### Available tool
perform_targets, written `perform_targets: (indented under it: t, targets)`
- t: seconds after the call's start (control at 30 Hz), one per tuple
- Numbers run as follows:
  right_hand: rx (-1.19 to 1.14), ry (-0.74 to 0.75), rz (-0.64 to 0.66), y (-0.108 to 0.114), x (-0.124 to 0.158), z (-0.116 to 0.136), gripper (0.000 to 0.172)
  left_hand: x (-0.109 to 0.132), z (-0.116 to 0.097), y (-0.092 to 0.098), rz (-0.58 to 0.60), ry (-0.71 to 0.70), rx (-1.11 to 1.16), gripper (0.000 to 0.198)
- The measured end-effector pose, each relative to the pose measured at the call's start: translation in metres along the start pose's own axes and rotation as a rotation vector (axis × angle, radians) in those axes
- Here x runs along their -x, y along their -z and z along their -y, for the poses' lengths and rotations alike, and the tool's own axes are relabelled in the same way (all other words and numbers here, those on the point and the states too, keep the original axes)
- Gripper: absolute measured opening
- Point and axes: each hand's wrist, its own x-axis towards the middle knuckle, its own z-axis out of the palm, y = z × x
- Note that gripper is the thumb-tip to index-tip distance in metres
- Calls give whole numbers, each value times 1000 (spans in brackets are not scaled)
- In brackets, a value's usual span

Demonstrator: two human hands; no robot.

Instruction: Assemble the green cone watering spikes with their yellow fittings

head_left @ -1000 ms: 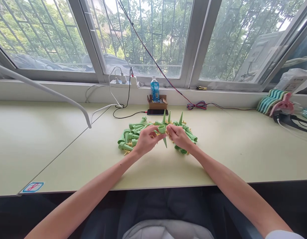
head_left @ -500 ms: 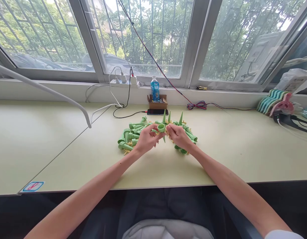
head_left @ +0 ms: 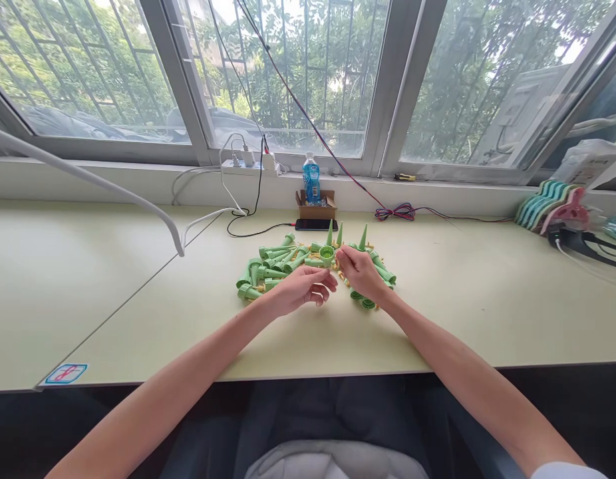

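Observation:
A hollow green watering spike (head_left: 326,256) with its round open top facing me is in front of my hands, over the middle of the pile. My right hand (head_left: 358,271) is closed in a pinch at the right side of its rim; the fingertips' exact grip is partly hidden. Just below the spike is my left hand (head_left: 308,287), its fingers loosely bent and apart with nothing visible in them. Several more green spikes (head_left: 275,266) lie heaped to the left among small yellow pieces (head_left: 261,288). Others lie by my right hand, and a few green cones (head_left: 362,237) stand point up behind it.
Behind the pile lies a black phone (head_left: 316,225) on a cable, before a small cardboard box (head_left: 315,207) with a blue bottle (head_left: 311,178). A coiled red-and-blue cable (head_left: 395,211) lies right of it. A white tube (head_left: 113,185) arches over the table's left.
My left hand has come away from the green spike and dropped slightly lower. The right hand has stayed nearly in place, still pinched beside the rim.

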Motion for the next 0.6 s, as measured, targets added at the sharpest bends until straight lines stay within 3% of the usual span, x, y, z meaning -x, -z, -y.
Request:
perform_targets:
  t: [0.17,0.4,0.6]
  targets:
    - [15,12,3,0,0,1,42,-3,-1,1,-17,50,174,25]
    - [16,28,35,1,0,1,40,-2,-4,2,19,77,245,61]
    - [17,34,43,1,-1,0,41,0,-6,0,12,75,201,65]
